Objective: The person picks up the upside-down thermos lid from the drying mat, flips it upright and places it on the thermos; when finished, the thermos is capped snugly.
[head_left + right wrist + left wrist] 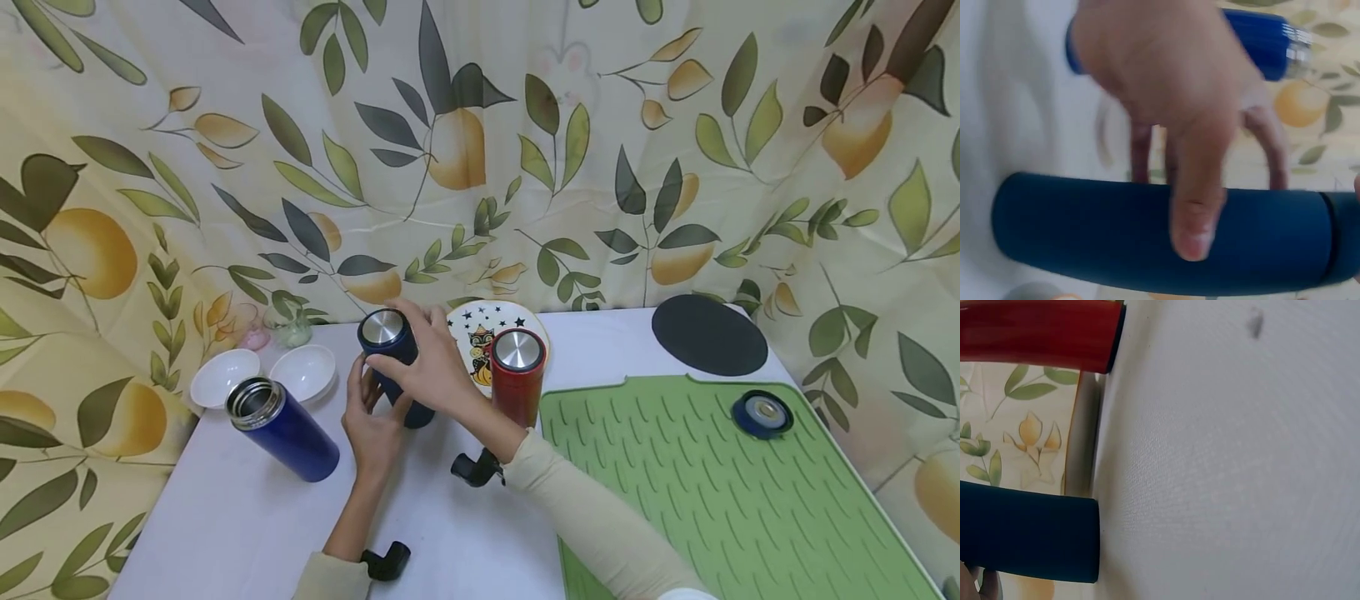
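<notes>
A dark blue thermos [397, 350] with a steel-topped lid stands upright on the white-covered table. My left hand [377, 437] grips its body from the left; the right wrist view shows that thumb across the matte side of the thermos [1097, 231]. Around the top, my right hand [435, 367] pinches the lid [1346, 234] between thumb and fingers, only its fingertips showing at that view's edge. Just right stands a red thermos [517, 379] with a similar lid. To the left is a glossy blue thermos [292, 437], uncapped, its steel mouth showing.
Two white bowls [303, 372] sit at the back left. A plate with a cartoon print [480, 321] is behind the red thermos. On the right lies a green mat [660, 467] carrying a blue lid [761, 414], and a black round mat [708, 333] lies behind it.
</notes>
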The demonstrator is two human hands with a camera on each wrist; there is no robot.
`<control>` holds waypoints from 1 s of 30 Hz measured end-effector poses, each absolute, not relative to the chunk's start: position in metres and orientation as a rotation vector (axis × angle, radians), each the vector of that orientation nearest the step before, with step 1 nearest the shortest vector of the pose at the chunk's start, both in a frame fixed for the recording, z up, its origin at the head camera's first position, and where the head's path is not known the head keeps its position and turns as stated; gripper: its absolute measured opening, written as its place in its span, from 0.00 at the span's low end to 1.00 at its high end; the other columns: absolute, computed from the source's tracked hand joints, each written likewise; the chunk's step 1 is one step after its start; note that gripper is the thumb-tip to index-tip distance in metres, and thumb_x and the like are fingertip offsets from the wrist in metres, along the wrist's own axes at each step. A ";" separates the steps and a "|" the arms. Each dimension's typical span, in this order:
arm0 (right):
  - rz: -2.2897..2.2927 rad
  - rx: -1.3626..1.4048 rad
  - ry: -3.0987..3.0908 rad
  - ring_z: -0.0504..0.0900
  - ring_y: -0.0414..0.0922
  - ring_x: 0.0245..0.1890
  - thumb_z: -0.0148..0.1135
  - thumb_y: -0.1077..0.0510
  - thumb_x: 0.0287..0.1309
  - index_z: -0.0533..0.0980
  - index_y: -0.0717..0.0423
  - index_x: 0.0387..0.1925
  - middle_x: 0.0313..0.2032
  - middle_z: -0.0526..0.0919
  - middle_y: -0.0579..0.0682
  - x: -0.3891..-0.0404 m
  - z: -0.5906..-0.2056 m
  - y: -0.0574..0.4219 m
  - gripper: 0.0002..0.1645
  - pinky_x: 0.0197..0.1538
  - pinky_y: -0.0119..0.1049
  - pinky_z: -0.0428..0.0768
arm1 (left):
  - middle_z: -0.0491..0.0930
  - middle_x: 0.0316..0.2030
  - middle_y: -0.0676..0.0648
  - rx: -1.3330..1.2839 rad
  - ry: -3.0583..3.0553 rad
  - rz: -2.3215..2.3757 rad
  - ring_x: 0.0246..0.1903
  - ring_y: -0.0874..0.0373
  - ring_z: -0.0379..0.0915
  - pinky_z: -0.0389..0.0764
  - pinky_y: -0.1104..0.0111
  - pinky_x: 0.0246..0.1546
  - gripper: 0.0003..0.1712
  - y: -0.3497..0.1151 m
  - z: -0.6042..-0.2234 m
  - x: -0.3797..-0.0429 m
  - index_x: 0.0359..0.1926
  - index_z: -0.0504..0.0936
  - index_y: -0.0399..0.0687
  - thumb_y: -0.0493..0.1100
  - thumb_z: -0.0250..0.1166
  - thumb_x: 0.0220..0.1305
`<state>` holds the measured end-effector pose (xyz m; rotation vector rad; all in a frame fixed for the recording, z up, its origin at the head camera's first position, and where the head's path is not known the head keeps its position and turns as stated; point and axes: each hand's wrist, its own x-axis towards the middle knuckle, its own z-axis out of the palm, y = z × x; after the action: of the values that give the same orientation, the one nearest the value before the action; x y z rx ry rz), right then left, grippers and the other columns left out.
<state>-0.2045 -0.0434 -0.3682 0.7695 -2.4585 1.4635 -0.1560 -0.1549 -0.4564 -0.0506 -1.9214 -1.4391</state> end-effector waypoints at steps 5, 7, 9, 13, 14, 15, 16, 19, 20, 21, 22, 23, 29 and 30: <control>1.741 0.937 -2.436 0.62 0.40 0.62 0.59 0.56 0.55 0.64 0.36 0.63 0.63 0.64 0.39 -0.211 -0.361 -0.036 0.33 0.61 0.51 0.63 | 0.74 0.53 0.40 -0.046 -1.920 -1.476 0.50 0.46 0.73 0.74 0.59 0.51 0.48 -0.155 -0.460 -0.159 0.66 0.62 0.55 0.33 0.73 0.44; 1.748 0.968 -2.445 0.64 0.39 0.60 0.58 0.60 0.56 0.68 0.39 0.60 0.61 0.66 0.39 -0.211 -0.360 -0.036 0.29 0.60 0.48 0.65 | 0.75 0.54 0.43 -0.029 -1.924 -1.480 0.50 0.49 0.74 0.74 0.62 0.51 0.48 -0.157 -0.465 -0.162 0.66 0.61 0.59 0.35 0.74 0.44; 1.673 0.946 -2.467 0.69 0.40 0.55 0.61 0.59 0.55 0.72 0.41 0.56 0.57 0.70 0.42 -0.210 -0.360 -0.037 0.25 0.55 0.42 0.71 | 0.75 0.54 0.46 -0.022 -1.929 -1.472 0.50 0.51 0.74 0.74 0.63 0.51 0.48 -0.159 -0.470 -0.163 0.66 0.61 0.61 0.37 0.74 0.45; 1.423 0.806 -2.483 0.70 0.41 0.47 0.68 0.50 0.49 0.72 0.40 0.54 0.49 0.69 0.48 -0.206 -0.364 -0.046 0.28 0.46 0.35 0.75 | 0.74 0.55 0.43 -0.034 -1.935 -1.447 0.51 0.49 0.73 0.73 0.58 0.52 0.46 -0.157 -0.466 -0.160 0.67 0.60 0.57 0.34 0.72 0.48; 1.367 0.765 -2.485 0.69 0.42 0.46 0.69 0.47 0.48 0.72 0.40 0.54 0.47 0.68 0.48 -0.205 -0.365 -0.049 0.29 0.43 0.34 0.74 | 0.73 0.55 0.42 -0.035 -1.936 -1.445 0.52 0.48 0.72 0.73 0.57 0.52 0.46 -0.157 -0.466 -0.159 0.67 0.60 0.55 0.33 0.71 0.48; 1.318 0.733 -2.489 0.68 0.42 0.45 0.69 0.44 0.47 0.71 0.39 0.54 0.46 0.68 0.48 -0.204 -0.366 -0.050 0.30 0.43 0.34 0.73 | 0.73 0.55 0.41 -0.038 -1.938 -1.440 0.52 0.47 0.72 0.73 0.56 0.52 0.46 -0.157 -0.466 -0.159 0.67 0.60 0.55 0.31 0.70 0.48; 1.289 0.714 -2.489 0.68 0.42 0.45 0.69 0.42 0.46 0.71 0.39 0.54 0.45 0.67 0.48 -0.204 -0.367 -0.052 0.31 0.43 0.35 0.71 | 0.73 0.55 0.40 -0.035 -1.940 -1.441 0.53 0.47 0.71 0.73 0.56 0.52 0.46 -0.157 -0.466 -0.159 0.67 0.60 0.54 0.30 0.70 0.48; 1.325 0.713 -2.513 0.67 0.43 0.46 0.67 0.39 0.46 0.67 0.37 0.58 0.47 0.66 0.49 -0.204 -0.369 -0.050 0.36 0.44 0.38 0.71 | 0.72 0.56 0.42 -0.028 -1.947 -1.444 0.53 0.49 0.71 0.73 0.57 0.52 0.47 -0.159 -0.470 -0.161 0.67 0.60 0.56 0.30 0.70 0.48; 1.366 0.734 -2.524 0.68 0.44 0.47 0.66 0.38 0.47 0.65 0.37 0.60 0.50 0.66 0.49 -0.204 -0.369 -0.047 0.38 0.46 0.40 0.72 | 0.73 0.56 0.44 -0.028 -1.944 -1.445 0.52 0.51 0.72 0.73 0.58 0.52 0.48 -0.161 -0.474 -0.163 0.67 0.60 0.58 0.31 0.71 0.47; 1.422 0.765 -2.528 0.68 0.44 0.48 0.65 0.39 0.49 0.63 0.36 0.62 0.52 0.65 0.49 -0.206 -0.368 -0.045 0.39 0.48 0.42 0.72 | 0.73 0.55 0.45 -0.028 -1.943 -1.442 0.52 0.52 0.72 0.73 0.59 0.52 0.48 -0.161 -0.473 -0.163 0.67 0.60 0.59 0.32 0.72 0.46; 1.492 0.802 -2.523 0.68 0.44 0.51 0.64 0.40 0.50 0.62 0.37 0.64 0.55 0.65 0.49 -0.207 -0.368 -0.042 0.39 0.50 0.43 0.72 | 0.74 0.55 0.46 -0.026 -1.940 -1.441 0.51 0.52 0.73 0.73 0.60 0.52 0.48 -0.161 -0.472 -0.163 0.67 0.60 0.59 0.33 0.73 0.45; 1.573 0.835 -2.516 0.67 0.44 0.53 0.63 0.42 0.52 0.61 0.36 0.64 0.57 0.65 0.47 -0.209 -0.367 -0.040 0.38 0.51 0.45 0.72 | 0.74 0.55 0.46 -0.029 -1.933 -1.439 0.51 0.52 0.73 0.74 0.60 0.51 0.49 -0.160 -0.471 -0.163 0.66 0.61 0.59 0.33 0.73 0.44; 1.778 0.981 -2.452 0.64 0.36 0.60 0.60 0.55 0.58 0.67 0.39 0.61 0.59 0.69 0.37 -0.213 -0.362 -0.033 0.29 0.62 0.47 0.63 | 0.74 0.53 0.39 -0.068 -1.905 -1.473 0.50 0.45 0.73 0.74 0.56 0.50 0.48 -0.153 -0.451 -0.154 0.66 0.62 0.50 0.31 0.73 0.43; 1.721 0.971 -2.456 0.65 0.36 0.58 0.61 0.55 0.57 0.68 0.40 0.60 0.57 0.70 0.37 -0.213 -0.362 -0.033 0.28 0.61 0.45 0.64 | 0.74 0.53 0.38 -0.072 -1.906 -1.480 0.50 0.44 0.73 0.73 0.55 0.51 0.47 -0.152 -0.449 -0.153 0.66 0.62 0.50 0.32 0.73 0.44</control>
<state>-0.2129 -0.0335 -0.3624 0.9709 -2.4564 1.7211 -0.1527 -0.1523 -0.4487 -0.0724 -1.9064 -1.4800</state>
